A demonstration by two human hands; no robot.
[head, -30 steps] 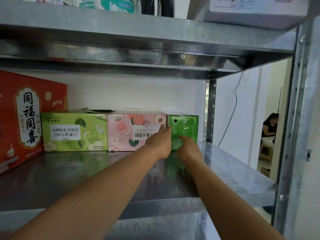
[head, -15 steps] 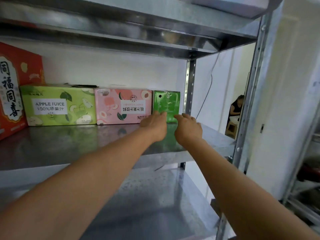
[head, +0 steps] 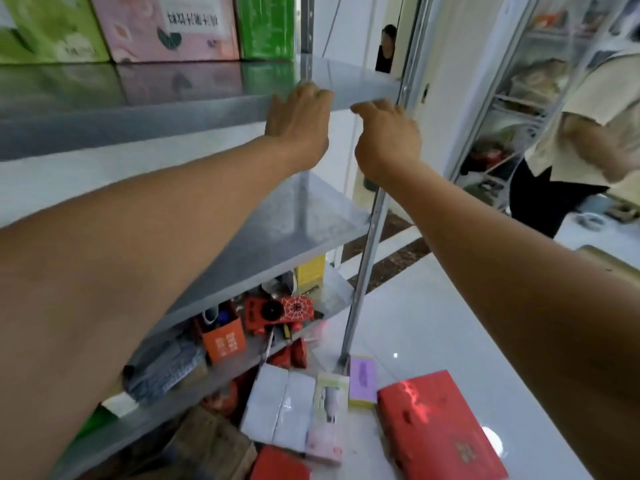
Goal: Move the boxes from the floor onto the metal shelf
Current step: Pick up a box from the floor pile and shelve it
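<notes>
Both hands are empty, fingers loosely curled. The left hand (head: 298, 119) is at the front edge of the metal shelf (head: 138, 116); the right hand (head: 384, 136) is just beside it, near the shelf's corner post (head: 367, 258). At the back of the shelf stand a green box (head: 266, 26) and a pink box (head: 166, 26). Below the shelf, on the floor, lie a red box (head: 436, 427), a white box (head: 280, 414) and a purple box (head: 362, 379), well apart from both hands. A person in a cream shirt (head: 588, 116) stands right of the shelf.

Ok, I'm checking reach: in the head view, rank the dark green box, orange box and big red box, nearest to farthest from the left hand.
From the left hand:
1. dark green box, just above, at the back of the metal shelf.
2. orange box, well below, to the left.
3. big red box, on the floor, lower right.
</notes>
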